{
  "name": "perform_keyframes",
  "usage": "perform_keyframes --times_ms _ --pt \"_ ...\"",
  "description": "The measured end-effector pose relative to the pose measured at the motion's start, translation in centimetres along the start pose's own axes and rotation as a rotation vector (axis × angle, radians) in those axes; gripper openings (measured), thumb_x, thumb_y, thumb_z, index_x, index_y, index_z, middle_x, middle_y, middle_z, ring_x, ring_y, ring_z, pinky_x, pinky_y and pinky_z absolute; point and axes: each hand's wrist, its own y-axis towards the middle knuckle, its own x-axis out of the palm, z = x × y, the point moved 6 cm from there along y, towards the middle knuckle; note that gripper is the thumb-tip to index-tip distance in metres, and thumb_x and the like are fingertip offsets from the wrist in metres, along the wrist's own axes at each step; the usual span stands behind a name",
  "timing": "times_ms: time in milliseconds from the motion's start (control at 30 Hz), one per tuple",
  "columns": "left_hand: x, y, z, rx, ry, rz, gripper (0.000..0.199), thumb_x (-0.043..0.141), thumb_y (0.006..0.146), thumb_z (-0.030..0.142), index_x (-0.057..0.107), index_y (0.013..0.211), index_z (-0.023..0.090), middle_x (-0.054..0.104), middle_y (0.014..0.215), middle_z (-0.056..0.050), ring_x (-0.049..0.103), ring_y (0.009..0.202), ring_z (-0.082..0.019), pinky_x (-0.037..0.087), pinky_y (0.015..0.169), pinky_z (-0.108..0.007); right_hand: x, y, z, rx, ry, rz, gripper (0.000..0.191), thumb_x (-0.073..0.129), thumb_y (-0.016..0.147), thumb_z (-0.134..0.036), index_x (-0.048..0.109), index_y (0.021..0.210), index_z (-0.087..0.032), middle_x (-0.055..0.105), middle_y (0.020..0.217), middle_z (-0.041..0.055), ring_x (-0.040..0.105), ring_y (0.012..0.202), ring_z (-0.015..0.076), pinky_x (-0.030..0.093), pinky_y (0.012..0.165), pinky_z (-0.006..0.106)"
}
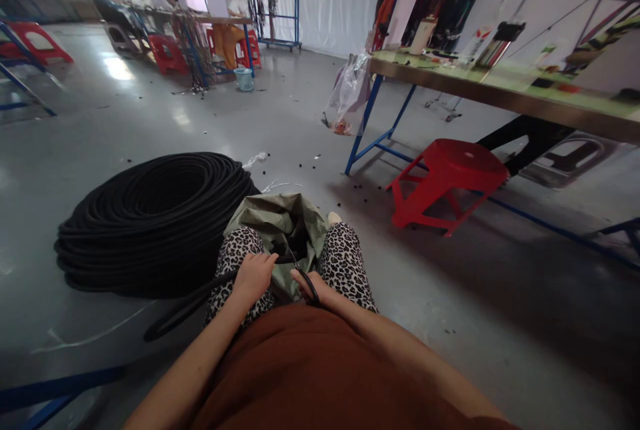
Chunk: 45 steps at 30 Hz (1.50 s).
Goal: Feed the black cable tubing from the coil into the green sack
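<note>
Floor (295, 117) spreads grey before you, bearing a blue-legged counter (450, 85) ahead on your right. A big black coil (150, 243) lies beside your left knee (243, 243), a red stool (465, 167) stands near the counter, and a green sack (280, 207) gapes between your legs. Your left hand (254, 278) has its grip clenched round a black cord (223, 279) over the sack; your right hand (323, 288) grasps scissors (314, 293) by the handles, blades near the cord.

Down on the floor (300, 103), it's the coil (100, 237) left of the sack (267, 203), itself between the knees (243, 243); over right, a stool (465, 153) before the tabletop (395, 57), a plastic bag (351, 87) at its left corner.
</note>
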Motion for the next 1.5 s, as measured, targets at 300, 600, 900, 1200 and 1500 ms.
perform_keyframes --times_ms 300,600,900,1200,1500 --pt "0.4 -0.1 -0.1 0.008 0.028 0.004 0.037 0.040 0.095 0.018 0.065 0.121 0.018 0.073 0.099 -0.012 0.066 0.095 -0.025 0.040 0.085 -0.041 -0.4 -0.2 -0.7 -0.030 -0.226 0.023 0.057 0.050 0.099 -0.047 0.050 0.050 -0.018 0.048 0.047 0.0000 0.050 0.049 0.0126 0.041 0.053 0.022" --pt "0.9 -0.2 -0.3 0.028 0.046 0.019 0.038 0.039 0.094 0.017 0.066 0.121 0.017 0.072 0.100 -0.012 0.065 0.095 -0.026 0.040 0.086 -0.043 -0.5 -0.6 -1.2 -0.100 -0.302 0.018 0.057 0.049 0.100 -0.041 0.044 0.048 -0.019 0.044 0.048 -0.0009 0.048 0.054 0.0126 0.038 0.057 0.023" --pt "0.8 -0.2 -0.3 0.018 0.044 -0.001 0.039 0.040 0.093 0.015 0.066 0.121 0.019 0.072 0.101 -0.013 0.064 0.096 -0.025 0.040 0.087 -0.043 -0.5 -0.3 -1.0 -0.116 -0.349 0.024 0.058 0.053 0.098 -0.043 0.045 0.046 -0.018 0.045 0.047 -0.0005 0.050 0.056 0.0134 0.040 0.059 0.022" --pt "0.4 -0.2 -0.4 -0.015 0.075 0.010 0.040 0.036 0.095 0.016 0.065 0.122 0.016 0.072 0.104 -0.013 0.064 0.097 -0.027 0.040 0.087 -0.043 -0.8 -1.4 -0.7 0.071 -0.049 0.019 0.053 0.052 0.098 -0.052 0.049 0.056 -0.019 0.044 0.044 -0.0020 0.046 0.042 0.0120 0.040 0.047 0.023" --pt "-0.6 -0.2 -0.7 -0.058 -0.008 0.095 0.037 0.039 0.097 0.024 0.066 0.120 0.016 0.074 0.102 -0.014 0.067 0.097 -0.026 0.043 0.085 -0.042 1.1 0.9 2.1 0.106 0.316 -0.187 0.051 0.049 0.097 -0.059 0.059 0.078 -0.013 0.057 0.059 0.0007 0.057 0.049 0.0113 0.050 0.053 0.022"
